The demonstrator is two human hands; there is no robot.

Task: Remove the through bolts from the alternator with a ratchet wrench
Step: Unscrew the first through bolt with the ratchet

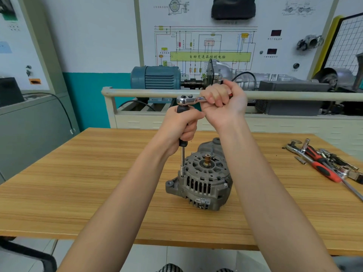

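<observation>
Wooden worktop [98, 183], grey alternator [200, 183] standing near the middle, pile of tools [324, 161] with red and black handles by the right edge, toward the far right corner

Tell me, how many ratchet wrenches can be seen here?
2: one ratchet in the hands, above the alternator; one ratchet in the tool pile at the table's right edge. Others may be hidden there.

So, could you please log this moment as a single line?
left hand: grips extension bar | right hand: grips ratchet wrench handle | socket on alternator left rim | spare tools on table
</observation>
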